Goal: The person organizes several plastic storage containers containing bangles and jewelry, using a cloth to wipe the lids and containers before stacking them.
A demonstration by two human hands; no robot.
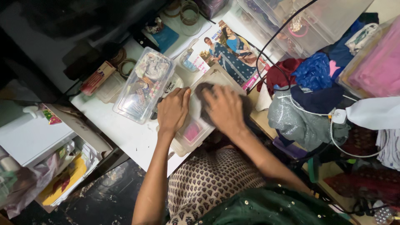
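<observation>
My left hand (173, 109) rests flat on the lid of a clear plastic box (192, 132) that lies on the white table (125, 135), and it holds nothing. My right hand (224, 107) presses a dark grey piece of cloth (204, 92) onto the same box, its fingers closed over the cloth's near part. Pink items show through the lid between my two hands. A second clear plastic box (143, 85) full of small trinkets lies just left of my left hand.
A catalogue page with pictures of dressed figures (227, 52) lies behind the box. Bangles (189, 12) sit at the far edge. Heaped fabrics, silver (298, 121) and blue (314, 71), with a white cable (337, 143), crowd the right. Clear storage bins (308, 21) stand behind.
</observation>
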